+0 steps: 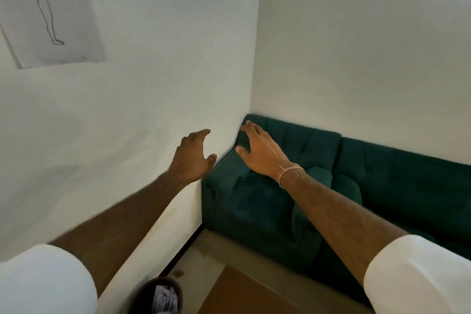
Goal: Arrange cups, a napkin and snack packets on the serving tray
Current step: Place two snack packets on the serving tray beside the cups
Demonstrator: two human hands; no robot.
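Left hand (192, 154) and right hand (260, 149) both spread wide and empty, raised side by side before the green sofa (280, 199), level with its backrest. No tray, cups, napkin or packets in view; direction and nearer hand impossible to judge.

Dark green sofa (318, 186), white walls (356, 46), white sleeves (420, 275).
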